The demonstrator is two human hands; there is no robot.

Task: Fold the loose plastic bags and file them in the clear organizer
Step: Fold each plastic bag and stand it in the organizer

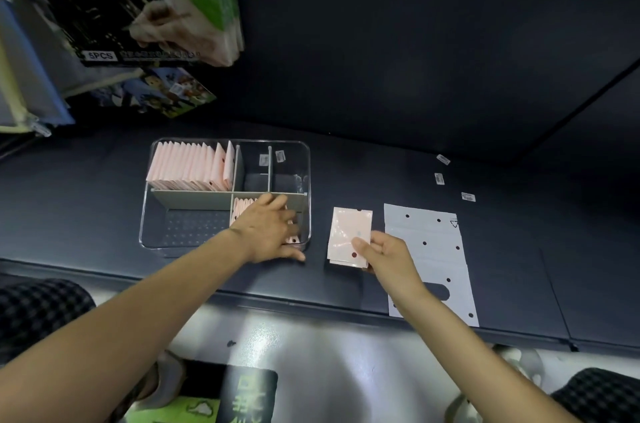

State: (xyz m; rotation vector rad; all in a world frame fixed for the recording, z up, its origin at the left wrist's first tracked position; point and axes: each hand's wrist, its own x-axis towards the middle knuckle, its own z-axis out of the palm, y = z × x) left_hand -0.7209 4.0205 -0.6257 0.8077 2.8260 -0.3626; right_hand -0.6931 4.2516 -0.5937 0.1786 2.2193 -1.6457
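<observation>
From the head camera, looking down, a clear plastic organizer with grey dividers [225,197] is seen on a dark blue-grey table [363,173]. Its far left compartment is packed with a row of upright folded pale pink plastic bags [188,166]; the two small far right compartments appear to hold nothing but labels, and the near left one looks bare. The left hand [273,228] is laid into the near right compartment, fingers spread over a short row of pink folded bags [242,209], its grip apart and pressing rather than closed. Just to the right of the organizer, a folded pale pink bag packet with a dark punched hole [348,235] is pinched at its near right corner by the right hand [384,254]. Beside it, a flat, unfolded white plastic bag with black dots and a handle cut-out [429,249] lies overhanging the table's near edge. The bags are judged light, limp and slippery; a folded packet would likely spring open unless held across its folds. Three small labels [440,178] lie further right. Hanging packaged goods [138,6] are seen upper left, and a pale glossy floor [311,370] below.
</observation>
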